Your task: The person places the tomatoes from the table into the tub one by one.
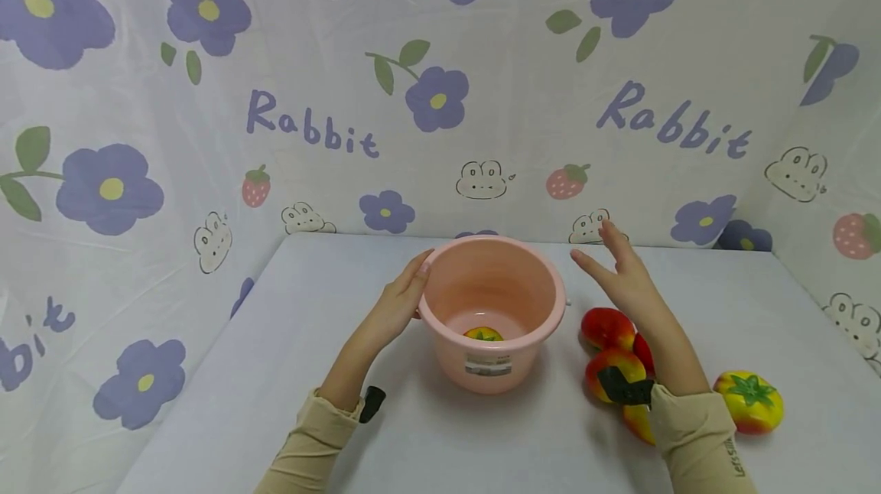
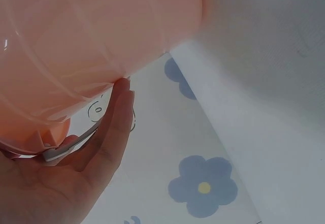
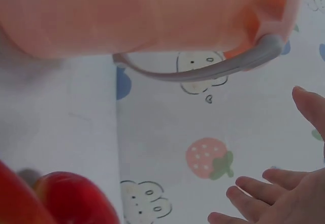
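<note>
A pink plastic bucket (image 1: 450, 368) stands upright on the table, a yellow toy fruit with green leaves (image 1: 484, 334) visible inside it. My left hand (image 1: 399, 299) grips the bucket's left rim, thumb at the edge. From the left wrist view, its fingers reach along the outer wall, beside the grey handle (image 2: 76, 144). To the bucket's right, my right hand (image 1: 629, 280) is raised with fingers spread and holds nothing. In the right wrist view it is apart from the bucket, whose handle (image 3: 203, 74) hangs along the far side.
Below my right hand lie several red and yellow toy fruits, including a red one (image 1: 608, 328) and a red-yellow one (image 1: 609, 372); my forearm partly covers the group. Farther right sits a yellow-red fruit with a green leafy top (image 1: 752, 406). Patterned cloth (image 1: 516, 127) backs the white table (image 1: 227, 402).
</note>
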`<state>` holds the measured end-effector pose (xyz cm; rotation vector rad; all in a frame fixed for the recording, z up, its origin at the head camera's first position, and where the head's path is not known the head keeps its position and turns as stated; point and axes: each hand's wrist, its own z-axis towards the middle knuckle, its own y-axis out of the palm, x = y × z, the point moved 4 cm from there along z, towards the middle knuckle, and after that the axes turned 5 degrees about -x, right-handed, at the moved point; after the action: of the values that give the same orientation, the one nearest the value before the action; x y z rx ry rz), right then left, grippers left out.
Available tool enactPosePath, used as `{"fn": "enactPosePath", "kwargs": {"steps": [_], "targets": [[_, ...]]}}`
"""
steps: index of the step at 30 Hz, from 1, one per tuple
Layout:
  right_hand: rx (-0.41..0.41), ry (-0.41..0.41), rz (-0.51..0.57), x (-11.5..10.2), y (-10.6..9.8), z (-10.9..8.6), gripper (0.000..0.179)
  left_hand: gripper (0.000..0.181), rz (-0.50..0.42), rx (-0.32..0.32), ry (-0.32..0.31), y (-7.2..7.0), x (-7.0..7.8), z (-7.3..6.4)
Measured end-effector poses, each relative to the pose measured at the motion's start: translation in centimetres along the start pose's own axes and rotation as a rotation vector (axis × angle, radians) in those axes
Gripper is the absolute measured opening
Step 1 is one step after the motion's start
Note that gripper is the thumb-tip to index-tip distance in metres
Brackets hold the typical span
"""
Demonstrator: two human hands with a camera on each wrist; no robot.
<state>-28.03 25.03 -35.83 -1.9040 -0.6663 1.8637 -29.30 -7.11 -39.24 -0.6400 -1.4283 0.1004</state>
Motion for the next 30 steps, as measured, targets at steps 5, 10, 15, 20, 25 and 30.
{"fn": "enactPosePath", "kwargs": {"steps": [5, 10, 15, 20, 25, 30], "targets": [[-0.016, 0.049, -0.014, 1.6, 0.3, 0.5, 0.095, 0.052, -0.008, 0.0, 0.002, 0.0, -0.1, 0.1], [-0.024, 0.085, -0.029, 3.3, 0.6, 1.0, 0.098, 0.052, -0.012, -0.001, 0.0, 0.0, -0.1, 0.1], [-0.05, 0.123, -0.034, 4.7, 1.0, 1.1, 0.1, 0.052, -0.015, -0.004, -0.001, 0.0, -0.1, 0.1], [-0.072, 0.173, -0.036, 5.8, 1.3, 1.2, 0.1, 0.052, -0.008, -0.001, -0.009, 0.0, 0.0, 0.0], [-0.088, 0.201, -0.037, 6.9, 1.7, 1.3, 0.1, 0.052, 0.003, -0.001, -0.016, 0.0, 0.1, -0.1], [-0.095, 0.207, -0.037, 7.3, 1.9, 1.3, 0.101, 0.052, 0.0, -0.004, -0.013, -0.1, 0.1, 0.0]]}}
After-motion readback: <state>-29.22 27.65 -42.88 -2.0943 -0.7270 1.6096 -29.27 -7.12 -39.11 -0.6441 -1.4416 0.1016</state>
